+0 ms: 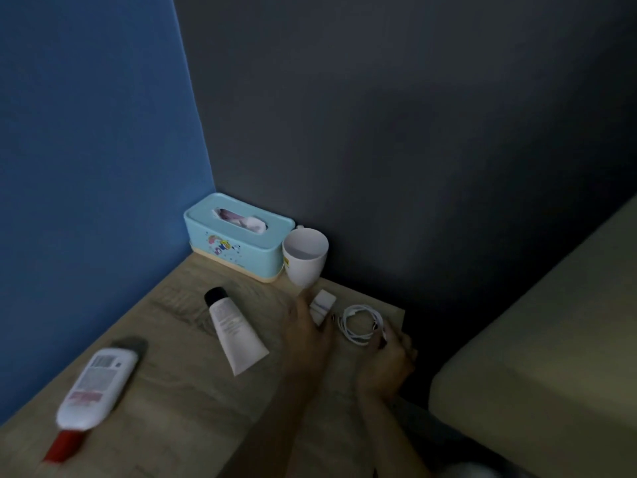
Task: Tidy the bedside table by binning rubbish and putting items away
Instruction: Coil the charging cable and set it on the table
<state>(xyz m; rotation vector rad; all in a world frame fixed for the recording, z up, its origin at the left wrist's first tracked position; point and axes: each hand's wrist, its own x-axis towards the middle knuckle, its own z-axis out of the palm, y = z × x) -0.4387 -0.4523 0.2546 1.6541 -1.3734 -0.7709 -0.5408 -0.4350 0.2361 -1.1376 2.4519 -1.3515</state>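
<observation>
On the wooden bedside table (pixel 165 419) lie a white charger plug (pixel 323 304) and its coiled white cable (pixel 360 324), near the right edge. My left hand (pixel 310 334) rests on the table with its fingers touching the plug. My right hand (pixel 393 357) curls over the table's right edge, its fingertips pinching the near side of the cable coil. A white tube with a black cap (pixel 231 331) lies mid-table. A white bottle with a red cap (pixel 91 391) lies at the near left.
A light blue tissue box (pixel 238 244) sits in the back corner against the blue wall, with a white cup (pixel 305 258) beside it. A beige mattress (pixel 537 374) fills the right side, a dark gap between it and the table.
</observation>
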